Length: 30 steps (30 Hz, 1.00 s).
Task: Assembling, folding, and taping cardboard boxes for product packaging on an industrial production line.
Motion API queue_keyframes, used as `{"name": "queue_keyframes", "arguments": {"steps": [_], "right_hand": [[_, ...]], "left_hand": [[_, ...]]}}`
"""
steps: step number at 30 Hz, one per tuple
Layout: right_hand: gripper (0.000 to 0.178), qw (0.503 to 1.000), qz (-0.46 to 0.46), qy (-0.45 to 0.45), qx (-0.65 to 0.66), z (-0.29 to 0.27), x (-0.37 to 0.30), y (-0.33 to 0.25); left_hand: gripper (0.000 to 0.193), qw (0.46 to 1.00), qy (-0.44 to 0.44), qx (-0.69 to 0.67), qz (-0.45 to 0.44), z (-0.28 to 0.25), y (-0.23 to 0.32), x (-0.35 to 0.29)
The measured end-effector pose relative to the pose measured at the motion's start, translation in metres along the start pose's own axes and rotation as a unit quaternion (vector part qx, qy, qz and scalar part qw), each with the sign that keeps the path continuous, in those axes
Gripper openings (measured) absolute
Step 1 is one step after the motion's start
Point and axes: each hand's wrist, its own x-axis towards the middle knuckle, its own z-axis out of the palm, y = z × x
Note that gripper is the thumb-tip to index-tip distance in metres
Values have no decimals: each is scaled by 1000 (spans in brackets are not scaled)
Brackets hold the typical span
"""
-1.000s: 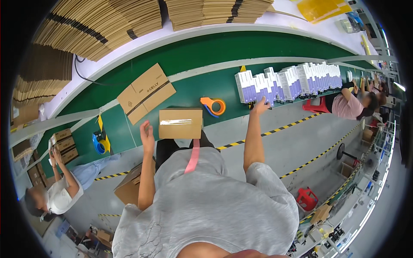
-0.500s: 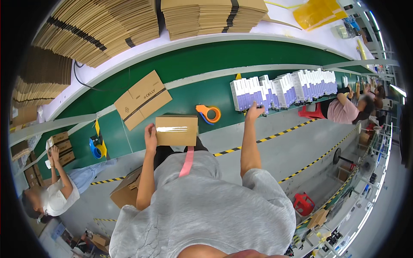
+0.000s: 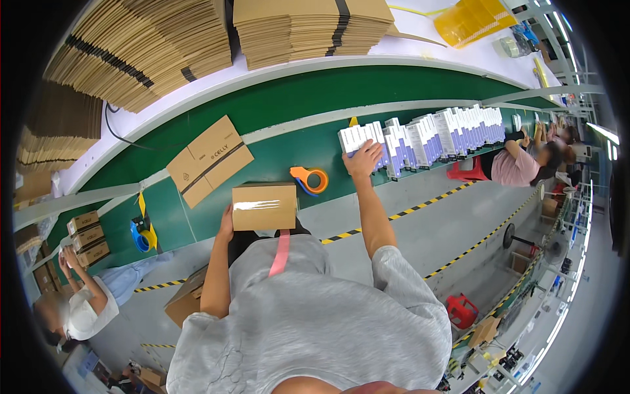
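Observation:
A closed brown cardboard box (image 3: 264,209) with shiny clear tape across its top sits at the bench edge in front of me. My left hand (image 3: 226,222) holds its left side, the fingers partly hidden against the cardboard. To the right, a row of slim white-and-purple cartons (image 3: 423,139) stands upright along the bench. My right hand (image 3: 364,159) lies with fingers spread over the near side of the leftmost cartons. Between the box and the row rests an orange-and-blue tape dispenser (image 3: 310,181). A flattened cardboard box (image 3: 210,161) lies behind on the left.
Bundled flat cardboard stacks (image 3: 308,33) fill the shelf above the green bench (image 3: 275,150). Another blue tape dispenser (image 3: 141,235) sits at left. A co-worker (image 3: 85,302) handles something white near several brown boxes (image 3: 88,236). Further right sits another person (image 3: 518,164) by a red stool (image 3: 466,172).
My right hand has moved left along the cartons and now spreads over the leftmost ones. My left hand has slid slightly down the box's left side. The whole view has shifted a little.

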Motion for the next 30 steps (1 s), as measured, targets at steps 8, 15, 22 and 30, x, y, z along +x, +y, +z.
{"name": "queue_keyframes", "arguments": {"steps": [8,15,22,30], "right_hand": [[118,996,20,-89,-25,-21,12,-8],[121,989,86,-112,33,-24,22,13],[74,621,91,-271,730,-124,-77,-9],[77,431,155,-202,866,-139,-143,-30]], "left_hand": [[62,999,-15,-24,16,-10,-15,9],[47,999,25,16,19,10,-1,-11],[30,910,229,225,262,16,15,-14],[25,693,106,483,525,153,135,-75]]}}
